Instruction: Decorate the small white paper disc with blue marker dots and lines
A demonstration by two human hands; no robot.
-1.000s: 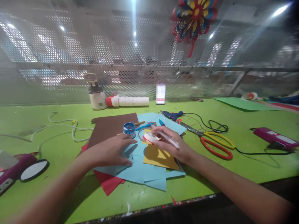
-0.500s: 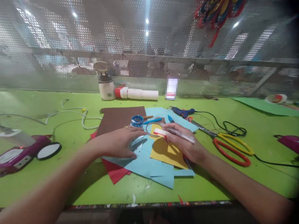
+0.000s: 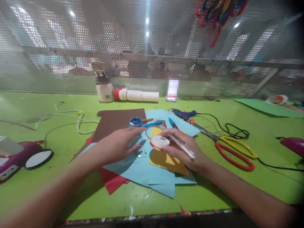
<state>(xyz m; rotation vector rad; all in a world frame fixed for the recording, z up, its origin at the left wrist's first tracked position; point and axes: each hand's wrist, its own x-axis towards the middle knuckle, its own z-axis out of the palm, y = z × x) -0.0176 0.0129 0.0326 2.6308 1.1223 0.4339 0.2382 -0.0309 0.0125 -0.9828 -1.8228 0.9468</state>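
My right hand [image 3: 182,147] grips a round white lid-like disc [image 3: 160,141] with a red edge between thumb and fingers. A clear pen [image 3: 181,145] is tucked in the same hand. Hovering at the left, my left hand [image 3: 121,144] has its thumb and fingers apart. Near its fingertips are a small blue-rimmed pot [image 3: 136,122] and a clear plastic piece [image 3: 142,153], partly hidden. Beyond the disc is a thin ring [image 3: 148,133]. Yellow paper [image 3: 166,163] lies beneath my right hand, over light blue sheets [image 3: 142,177].
Brown paper [image 3: 118,118] and red paper [image 3: 110,180] lie at the left. To the right are a blue glue gun [image 3: 184,114] with a cable and large scissors [image 3: 234,155]. A purple power strip [image 3: 21,158], a white bottle [image 3: 104,90] and stacked cups [image 3: 142,96] stand farther out.
The white disc has tilted, so more of its flat face shows, and it sits slightly lower. My left hand has shifted a little left. The view has moved slightly.
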